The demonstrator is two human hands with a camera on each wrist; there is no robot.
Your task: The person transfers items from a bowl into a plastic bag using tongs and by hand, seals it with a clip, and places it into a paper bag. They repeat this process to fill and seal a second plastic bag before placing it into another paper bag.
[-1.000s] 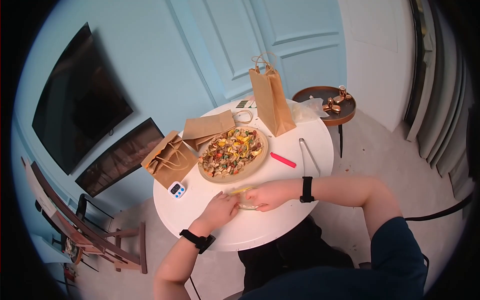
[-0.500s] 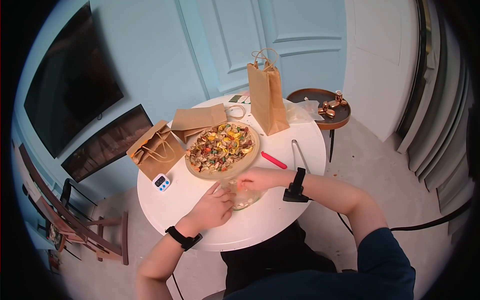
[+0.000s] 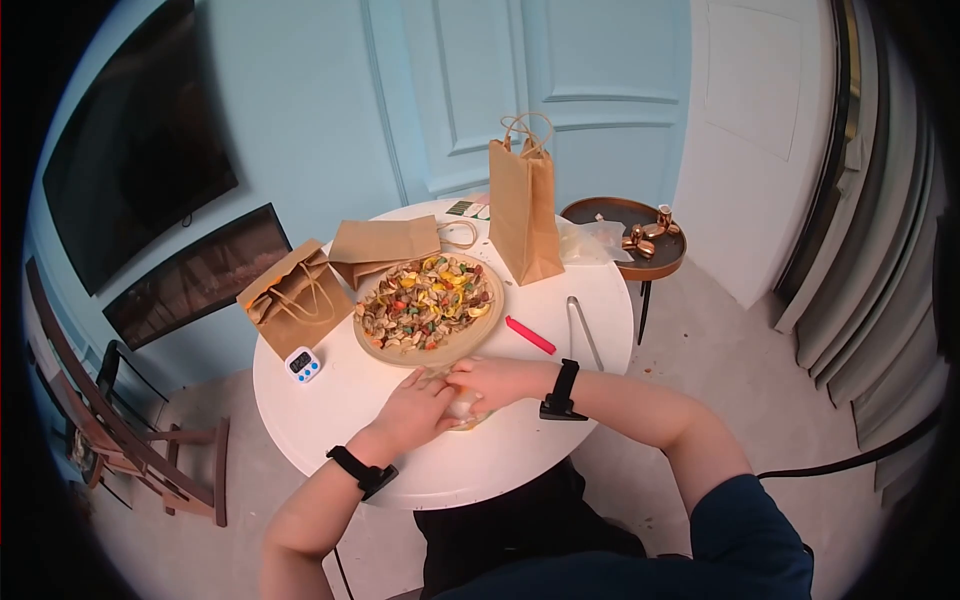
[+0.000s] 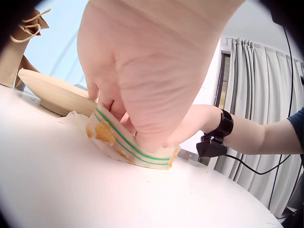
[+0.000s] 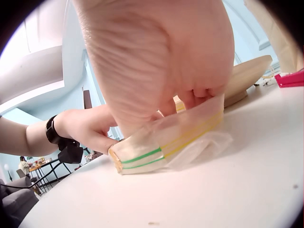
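Observation:
Both hands meet over a clear zip bag (image 3: 466,404) lying on the white table in front of the round board. The left hand (image 3: 410,410) grips its left side; the left wrist view shows this hand (image 4: 147,66) with its thumb and fingers on the bag (image 4: 126,142), which has green stripes and orange pieces inside. From the right, the right hand (image 3: 502,382) holds the bag by its upper part. In the right wrist view the right hand (image 5: 161,61) has curled fingers behind the bag's yellow-striped film (image 5: 202,124). Fingertips are partly hidden.
A round board (image 3: 385,352) carries mixed dried pieces. Around it stand or lie paper bags (image 3: 524,215), a timer (image 3: 302,365), a pink strip (image 3: 530,335) and metal tongs (image 3: 585,333). Behind is a side table (image 3: 655,268) with copper-coloured objects.
The right hand has moved in against the left, and the bag, spread wider between the hands half a second ago, is bunched closer together. The head view has shifted.

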